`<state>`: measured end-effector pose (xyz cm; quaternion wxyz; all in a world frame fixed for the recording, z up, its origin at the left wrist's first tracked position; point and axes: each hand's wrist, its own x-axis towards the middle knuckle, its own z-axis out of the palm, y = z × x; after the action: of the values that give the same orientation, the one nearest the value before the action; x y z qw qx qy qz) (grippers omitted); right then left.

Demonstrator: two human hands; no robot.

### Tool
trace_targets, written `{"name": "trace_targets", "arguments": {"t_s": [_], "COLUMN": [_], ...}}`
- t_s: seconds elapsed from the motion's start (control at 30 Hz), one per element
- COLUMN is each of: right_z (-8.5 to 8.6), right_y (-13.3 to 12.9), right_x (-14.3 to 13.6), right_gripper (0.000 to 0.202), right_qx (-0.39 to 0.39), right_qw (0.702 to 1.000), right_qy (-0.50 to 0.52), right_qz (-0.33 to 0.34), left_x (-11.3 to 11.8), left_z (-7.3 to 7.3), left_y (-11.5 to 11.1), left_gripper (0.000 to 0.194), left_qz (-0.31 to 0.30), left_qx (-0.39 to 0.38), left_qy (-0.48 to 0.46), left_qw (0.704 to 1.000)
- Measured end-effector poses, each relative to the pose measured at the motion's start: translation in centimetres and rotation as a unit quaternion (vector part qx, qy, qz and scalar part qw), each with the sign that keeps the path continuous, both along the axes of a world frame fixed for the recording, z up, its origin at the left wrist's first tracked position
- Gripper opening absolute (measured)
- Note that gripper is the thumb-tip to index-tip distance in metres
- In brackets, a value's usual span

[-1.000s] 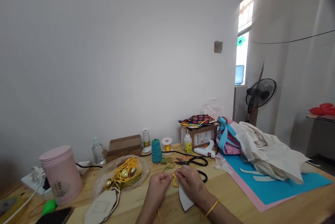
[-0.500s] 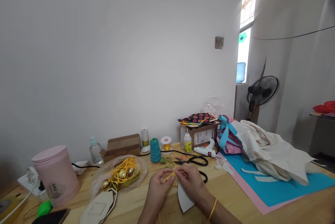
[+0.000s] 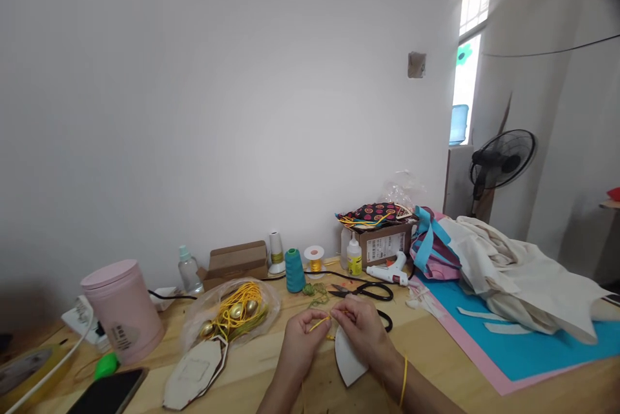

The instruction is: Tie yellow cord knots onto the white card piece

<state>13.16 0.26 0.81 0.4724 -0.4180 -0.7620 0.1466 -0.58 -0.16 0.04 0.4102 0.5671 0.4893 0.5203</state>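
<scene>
Both of my hands are close together over the front of the wooden table. My left hand pinches a thin yellow cord between thumb and fingers. Fingers of my right hand are closed on the same cord, just right of the left fingertips. Under the right hand lies a white curved-edge piece, partly covered by it. Black-handled scissors rest just beyond my hands, and another black loop shows beside the right hand. A yellow band circles my right wrist.
To the left are a plastic bag with yellow cords and gold bells, a pink canister and a phone. Behind stand a teal thread cone, a glue bottle and a glue gun. Blue sheet and white fabric lie right.
The view has turned slightly left, so the table things appear further right. Both hands still hold the yellow cord, their fingertips shifted only slightly.
</scene>
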Motion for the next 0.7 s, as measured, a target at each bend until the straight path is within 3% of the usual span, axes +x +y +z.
{"name": "trace_targets", "arguments": {"t_s": [0.2,0.4,0.53,0.7], "right_z": [-0.05,0.1,0.22,0.4], "right_y": [0.15,0.21,0.11,-0.08], "right_x": [0.12,0.19,0.25,0.37], "right_gripper": [0.021,0.021,0.021,0.021], "right_qx": [-0.025,-0.053,-0.044,-0.03], "right_qw": [1.0,0.998,0.999,1.0], "right_qy": [0.016,0.036,0.019,-0.005], "right_qz": [-0.005,0.003,0.0,0.0], "left_x": [-0.04,-0.14,-0.19,-0.3], "left_z": [-0.27,0.02,0.39,0.1], "left_y": [0.07,-0.26,-0.38,-0.07], "left_gripper": [0.016,0.021,0.021,0.02], "left_qz": [-0.008,-0.059,-0.067,-0.019], "left_qx": [-0.041,-0.075,-0.068,-0.054], "left_qy": [-0.065,-0.128,-0.111,-0.065], "left_qw": [0.997,0.987,0.989,0.996]}}
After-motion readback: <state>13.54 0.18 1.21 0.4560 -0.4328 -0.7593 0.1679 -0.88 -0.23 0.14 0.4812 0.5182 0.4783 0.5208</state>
